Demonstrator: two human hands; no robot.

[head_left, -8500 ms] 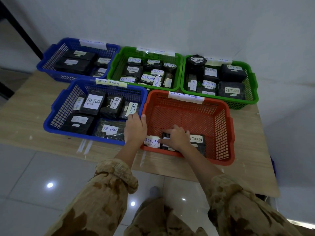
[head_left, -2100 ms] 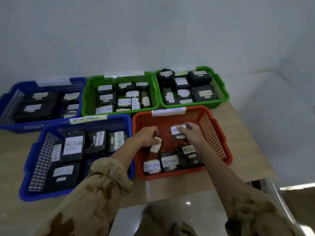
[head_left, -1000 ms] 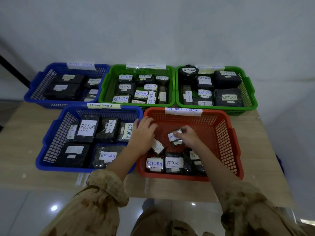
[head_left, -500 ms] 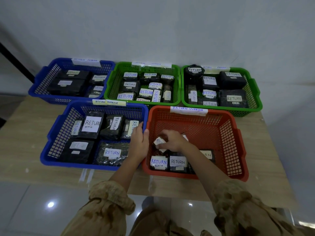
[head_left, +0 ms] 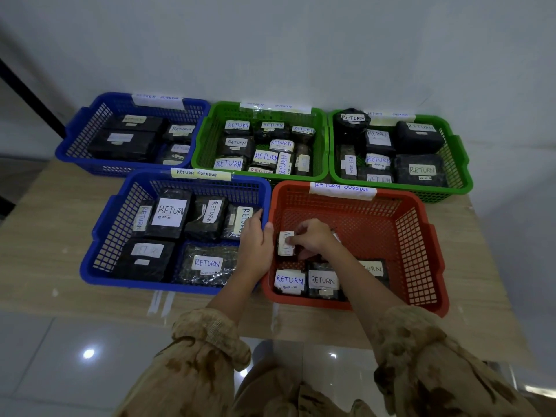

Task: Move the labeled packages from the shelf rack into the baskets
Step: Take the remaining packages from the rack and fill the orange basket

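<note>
The red basket (head_left: pixel 421 212) stands front right on the table, tagged "RETURN OVERDUE". My right hand (head_left: pixel 314 239) reaches into its left half and pinches a small black package with a white label (head_left: pixel 285 243), held just above the front row. Three black "RETURN" packages (head_left: pixel 323 281) lie along the basket's near wall, the rightmost partly hidden by my right forearm. My left hand (head_left: pixel 255 239) rests on the adjoining rims of the red basket and the near blue basket (head_left: pixel 114 206), fingers fairly straight, holding nothing.
Behind stand another blue basket (head_left: pixel 81 127) and two green baskets (head_left: pixel 210 121) (head_left: pixel 457 145), all filled with labeled black packages. The wooden table (head_left: pixel 54 224) shows bare at left and right. A dark bar (head_left: pixel 30 94) slants at far left. Tiled floor lies below.
My left hand left the inside of the red basket and settled on the basket rims. My right hand shifted left within the red basket and now holds the small package near its left wall.
</note>
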